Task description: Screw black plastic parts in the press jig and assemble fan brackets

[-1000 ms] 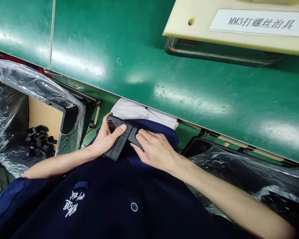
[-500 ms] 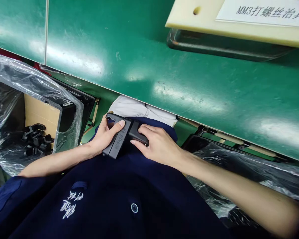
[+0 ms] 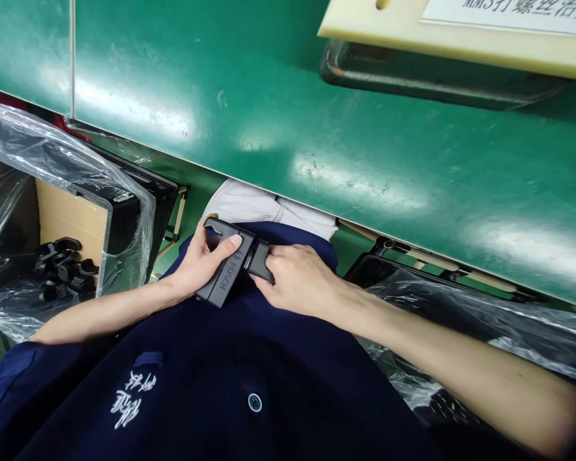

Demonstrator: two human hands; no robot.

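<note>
A dark grey plastic housing with white lettering lies against my navy shirt, below the edge of the green table. My left hand wraps round its left end, thumb pressed on top. My right hand is closed on a second dark piece that butts against the housing's right side. Both hands are in my lap, close together and touching the parts.
A plastic-lined bin at the left holds several black plastic parts. Another plastic-lined black bin sits at the right under the table. On the table at the top right rests a cream fixture block with a label.
My right hand's fingers have curled from lying flat on the second piece into a grip round it. The view has drifted slightly; the left hand holds still.
</note>
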